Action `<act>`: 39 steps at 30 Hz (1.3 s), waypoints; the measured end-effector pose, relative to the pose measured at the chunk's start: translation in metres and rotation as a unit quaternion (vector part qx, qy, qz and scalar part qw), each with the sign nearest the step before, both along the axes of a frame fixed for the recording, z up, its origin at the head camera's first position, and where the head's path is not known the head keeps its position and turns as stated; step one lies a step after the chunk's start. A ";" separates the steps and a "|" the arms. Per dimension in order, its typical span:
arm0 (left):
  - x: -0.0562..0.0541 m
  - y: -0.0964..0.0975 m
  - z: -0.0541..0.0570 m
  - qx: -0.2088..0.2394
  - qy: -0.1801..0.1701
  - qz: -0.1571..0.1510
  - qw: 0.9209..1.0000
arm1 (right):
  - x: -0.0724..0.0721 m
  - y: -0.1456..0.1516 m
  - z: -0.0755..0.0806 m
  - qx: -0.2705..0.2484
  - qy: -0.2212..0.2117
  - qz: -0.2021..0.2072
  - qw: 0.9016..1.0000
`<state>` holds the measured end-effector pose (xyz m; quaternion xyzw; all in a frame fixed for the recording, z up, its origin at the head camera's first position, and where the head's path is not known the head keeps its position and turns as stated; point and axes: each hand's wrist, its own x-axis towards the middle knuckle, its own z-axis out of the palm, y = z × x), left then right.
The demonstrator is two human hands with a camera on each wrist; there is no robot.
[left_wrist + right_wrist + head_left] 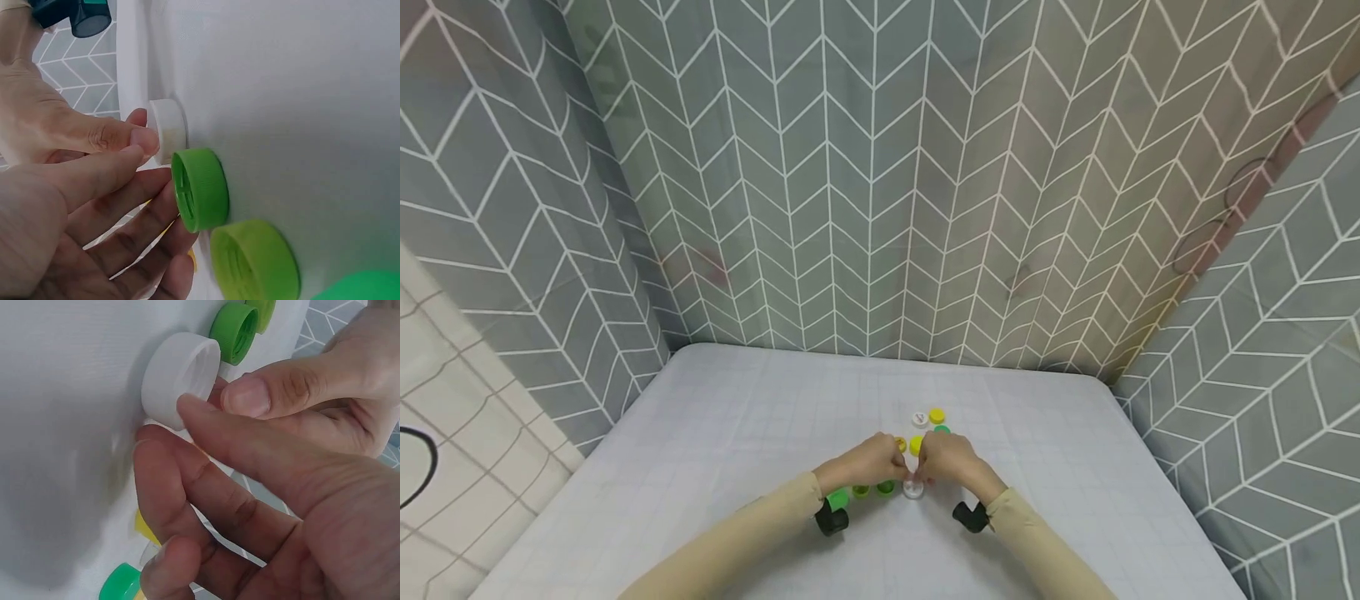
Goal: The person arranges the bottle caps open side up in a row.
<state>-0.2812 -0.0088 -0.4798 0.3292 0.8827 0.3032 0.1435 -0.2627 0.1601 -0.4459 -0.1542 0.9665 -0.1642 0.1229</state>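
"White bottle cap [913, 491]: where is it found?"

"On the white table [760, 408], hollow side up, just under the left hand [872, 457] and right hand [950, 457]. Both hands are held narrow, with fingertips near its rim; whether it is pinched cannot be told."

"How should it be held?"

"It looks like hard plastic, so it will likely be light, stiff, a bit slippery and not easily broken. Its outer wall is best pinched from two sides."

"What is shown better in one view?"

"Its hollow is shown clearly from the right wrist, but hardly from the left. The dark mark on another white cap [920, 419] is seen only from the head."
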 end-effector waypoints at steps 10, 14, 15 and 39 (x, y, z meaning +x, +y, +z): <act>-0.006 -0.014 0.002 -0.009 -0.022 -0.045 0.999 | 0.003 -0.002 0.003 0.001 0.006 0.011 1.000; -0.004 -0.023 0.007 -0.029 -0.024 -0.057 0.998 | 0.002 -0.003 0.000 0.006 0.014 0.010 1.000; -0.003 -0.025 0.008 -0.037 -0.023 -0.061 0.997 | 0.002 -0.003 0.000 0.008 0.016 0.008 1.000; 0.007 -0.066 0.024 -0.170 -0.022 -0.159 0.972 | -0.013 -0.020 -0.005 -0.018 0.113 0.004 0.993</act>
